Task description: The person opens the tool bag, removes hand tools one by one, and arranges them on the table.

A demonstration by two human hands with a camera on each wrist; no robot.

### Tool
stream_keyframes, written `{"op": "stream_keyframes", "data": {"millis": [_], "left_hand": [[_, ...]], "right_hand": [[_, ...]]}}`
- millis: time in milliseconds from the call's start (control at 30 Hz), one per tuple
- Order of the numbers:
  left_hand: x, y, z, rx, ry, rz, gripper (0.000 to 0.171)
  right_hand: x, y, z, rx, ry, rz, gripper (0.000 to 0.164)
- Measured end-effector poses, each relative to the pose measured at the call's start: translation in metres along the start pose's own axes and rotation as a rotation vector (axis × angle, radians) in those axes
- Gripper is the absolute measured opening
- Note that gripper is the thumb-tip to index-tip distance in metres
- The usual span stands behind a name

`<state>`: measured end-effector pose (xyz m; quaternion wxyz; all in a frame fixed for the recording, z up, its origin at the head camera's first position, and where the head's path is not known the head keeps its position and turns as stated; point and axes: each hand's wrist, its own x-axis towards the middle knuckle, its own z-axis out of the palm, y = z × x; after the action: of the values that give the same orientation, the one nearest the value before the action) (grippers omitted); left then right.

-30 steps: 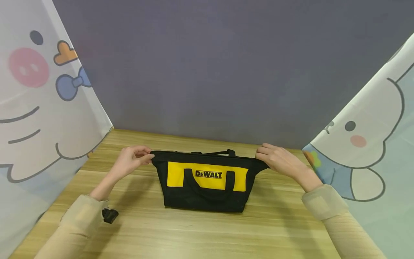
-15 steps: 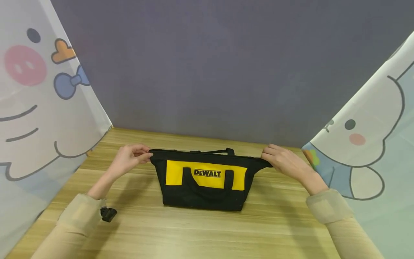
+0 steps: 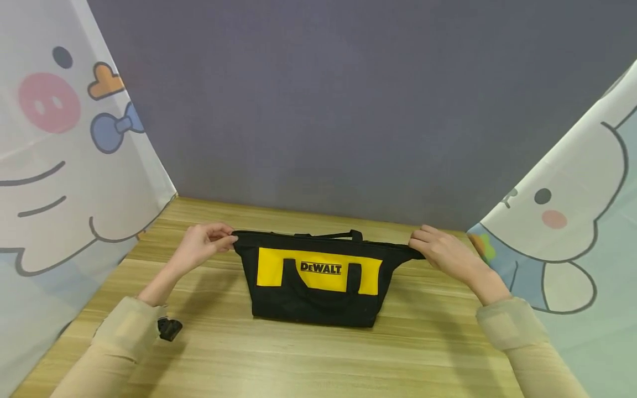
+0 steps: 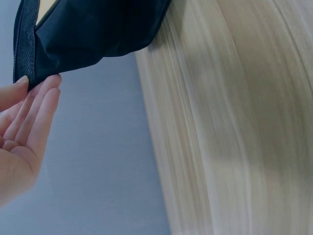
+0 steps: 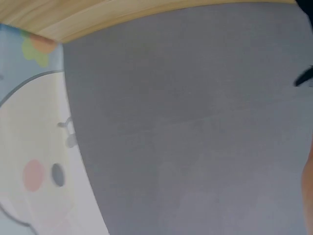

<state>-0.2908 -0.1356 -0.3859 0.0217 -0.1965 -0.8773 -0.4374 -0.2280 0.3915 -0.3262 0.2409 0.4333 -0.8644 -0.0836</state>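
A black and yellow tool bag (image 3: 318, 276) stands upright on the wooden table, its lettered front facing me. My left hand (image 3: 201, 246) pinches the bag's top left corner. In the left wrist view, the thumb and fingers of that left hand (image 4: 24, 122) hold the corner beside the zipper (image 4: 17, 49). At the opposite end, my right hand (image 3: 440, 254) grips the top right corner, its curled fingers hiding what lies beneath them. Only a sliver of the right hand (image 5: 308, 191) and bits of black fabric (image 5: 305, 76) show at the right wrist view's edge.
The wooden table (image 3: 278, 359) meets a grey wall (image 3: 318, 110) behind the bag. Cartoon-printed sheets (image 3: 50, 166) hang along the left and right sides. A small black buckle (image 3: 169, 329) shows by the left cuff.
My right hand has shifted to the right, and the bag's top right corner stretches further out with it. The left hand keeps its pinch on the left corner.
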Motion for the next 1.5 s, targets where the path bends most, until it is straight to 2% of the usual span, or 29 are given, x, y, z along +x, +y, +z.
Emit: {"op": "stream_keyframes", "data": {"millis": [133,467,767,1033,1200,1367,1500], "left_hand": [[0.001,0.0,-0.001,-0.019,0.007,-0.006,0.027],[-0.001,0.001,0.0,-0.018,0.006,0.001,0.024],[0.001,0.003,0.0,-0.053,0.006,-0.023,0.025],[-0.002,0.007,-0.001,-0.061,-0.004,-0.029,0.028],[-0.003,0.008,0.0,-0.053,0.004,-0.027,0.03],[-0.004,0.012,0.003,-0.005,0.012,0.005,0.037],[-0.004,0.017,0.005,0.004,0.018,0.094,0.045]], "right_hand": [[-0.003,0.002,0.0,-0.017,0.028,0.009,0.05],[-0.008,0.002,0.002,-0.003,0.05,0.005,0.05],[-0.022,0.004,0.0,-0.054,0.058,0.038,0.043],[-0.016,-0.002,0.001,-0.084,0.042,0.013,0.045],[-0.01,-0.007,0.002,-0.063,0.062,-0.016,0.047],[-0.004,-0.012,0.003,-0.04,0.074,-0.037,0.042],[-0.003,-0.014,0.003,0.012,0.064,-0.008,0.042]]}}
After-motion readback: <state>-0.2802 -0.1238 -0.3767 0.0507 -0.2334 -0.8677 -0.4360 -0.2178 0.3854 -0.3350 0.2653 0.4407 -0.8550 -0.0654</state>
